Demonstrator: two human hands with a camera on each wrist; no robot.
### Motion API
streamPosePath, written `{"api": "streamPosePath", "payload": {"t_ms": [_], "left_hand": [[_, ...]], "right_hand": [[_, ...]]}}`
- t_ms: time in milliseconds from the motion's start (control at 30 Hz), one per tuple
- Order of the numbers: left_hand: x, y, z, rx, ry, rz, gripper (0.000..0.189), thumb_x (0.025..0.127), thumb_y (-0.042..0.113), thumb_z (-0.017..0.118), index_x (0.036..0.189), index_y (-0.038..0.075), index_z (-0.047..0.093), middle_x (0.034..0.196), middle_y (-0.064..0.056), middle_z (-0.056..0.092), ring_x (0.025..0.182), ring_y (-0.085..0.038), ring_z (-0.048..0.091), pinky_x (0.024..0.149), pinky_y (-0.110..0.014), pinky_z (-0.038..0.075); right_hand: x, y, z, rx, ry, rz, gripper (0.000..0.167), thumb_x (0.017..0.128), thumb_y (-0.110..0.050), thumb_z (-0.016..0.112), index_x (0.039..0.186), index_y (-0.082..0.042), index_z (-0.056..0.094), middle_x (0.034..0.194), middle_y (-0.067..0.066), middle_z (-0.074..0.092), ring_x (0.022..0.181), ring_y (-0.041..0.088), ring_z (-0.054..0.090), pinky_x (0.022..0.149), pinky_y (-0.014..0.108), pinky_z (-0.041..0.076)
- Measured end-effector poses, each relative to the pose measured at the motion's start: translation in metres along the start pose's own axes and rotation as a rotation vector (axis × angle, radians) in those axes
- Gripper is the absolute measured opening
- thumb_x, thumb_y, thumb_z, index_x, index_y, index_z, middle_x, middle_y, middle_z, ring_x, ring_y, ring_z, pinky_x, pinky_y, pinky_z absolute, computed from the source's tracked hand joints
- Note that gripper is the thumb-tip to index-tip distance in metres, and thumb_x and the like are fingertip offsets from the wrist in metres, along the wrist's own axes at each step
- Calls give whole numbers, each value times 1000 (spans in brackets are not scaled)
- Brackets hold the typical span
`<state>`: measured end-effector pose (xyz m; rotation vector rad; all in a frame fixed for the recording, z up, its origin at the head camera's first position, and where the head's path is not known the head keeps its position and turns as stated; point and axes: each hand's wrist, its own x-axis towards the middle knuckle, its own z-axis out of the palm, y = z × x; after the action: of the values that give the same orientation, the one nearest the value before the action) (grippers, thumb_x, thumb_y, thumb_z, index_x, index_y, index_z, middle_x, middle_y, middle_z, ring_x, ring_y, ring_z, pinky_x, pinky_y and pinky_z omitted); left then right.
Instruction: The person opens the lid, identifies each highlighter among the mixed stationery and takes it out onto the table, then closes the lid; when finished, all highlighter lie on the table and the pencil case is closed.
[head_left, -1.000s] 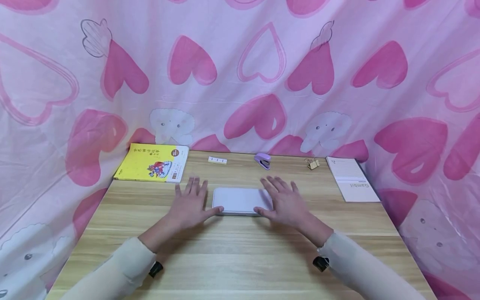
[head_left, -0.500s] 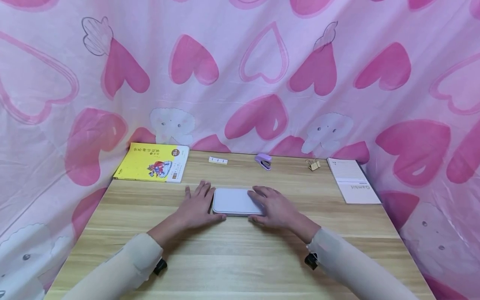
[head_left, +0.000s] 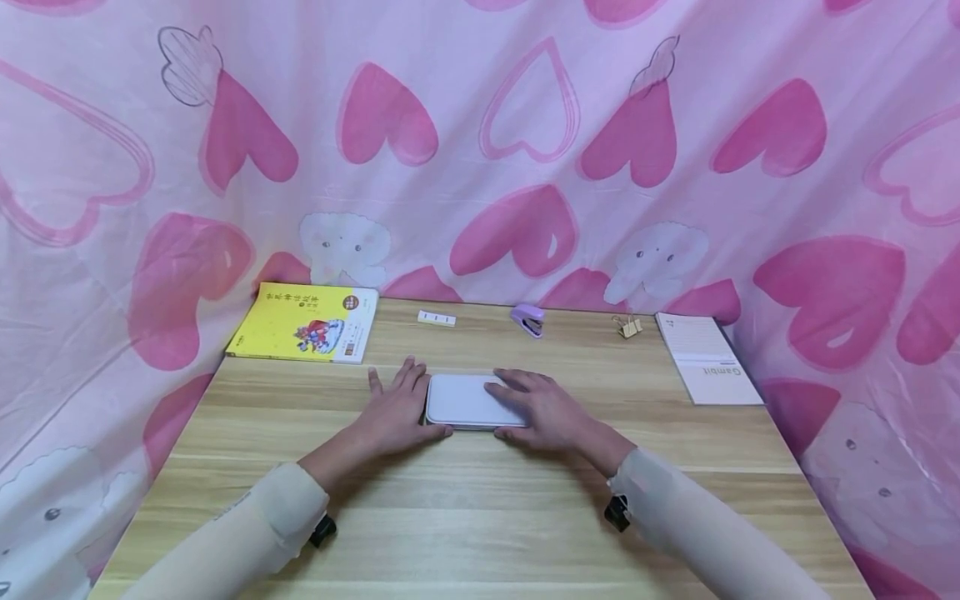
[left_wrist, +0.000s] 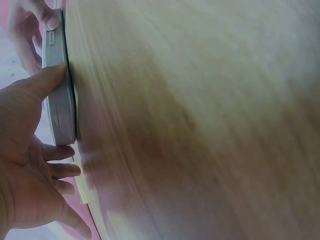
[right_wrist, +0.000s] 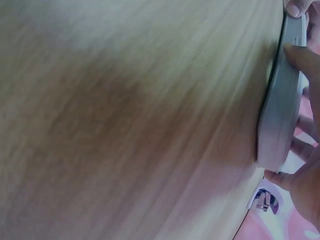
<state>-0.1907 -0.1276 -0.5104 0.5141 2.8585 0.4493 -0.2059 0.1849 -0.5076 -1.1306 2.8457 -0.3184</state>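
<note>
Long cream sleeves (head_left: pixel 727 525), wrinkly cuffs (head_left: pixel 288 500), a small black block (head_left: pixel 323 530) under each cuff, faint marks (head_left: pixel 232 506) on left sleeve (head_left: pixel 210 546)

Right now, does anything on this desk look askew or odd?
Only the notepad at far right: its "Gambit" print reads upside down, while the yellow book reads upright. The white case lies flat; nothing looks spilled or damaged.

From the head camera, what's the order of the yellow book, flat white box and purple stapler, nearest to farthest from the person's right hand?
1. Flat white box: touching the right hand.
2. Purple stapler: beyond that hand, near the back of the table.
3. Yellow book: farthest, over at the back left.
</note>
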Motion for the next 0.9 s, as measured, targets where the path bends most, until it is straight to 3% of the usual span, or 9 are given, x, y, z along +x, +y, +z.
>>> {"api": "streamPosePath", "payload": {"t_ms": [300,600,900], "left_hand": [[-2,3,0,29,15,22,105,95,72,74,163,-3,45,178,-24,34,173,-44,13,125,-91,2],[-2,5,2,90,21,31,107,98,71,72,165,-7,41,176,-24,38,173,-43,16,127,-90,6],[-1,7,2,96,5,27,109,99,70,71,166,-9,38,176,-26,37,173,-43,15,129,-87,7]], "right_hand": [[3,5,3,-17,-34,-58,72,106,-65,63,171,-41,42,183,2,32,168,32,36,131,66,37],[5,6,-4,-3,-63,-106,68,107,-57,68,169,-40,44,183,4,34,168,32,37,129,66,41],[5,5,-9,40,-97,-137,67,109,-50,69,170,-39,44,183,-10,28,166,42,38,129,71,38]]}}
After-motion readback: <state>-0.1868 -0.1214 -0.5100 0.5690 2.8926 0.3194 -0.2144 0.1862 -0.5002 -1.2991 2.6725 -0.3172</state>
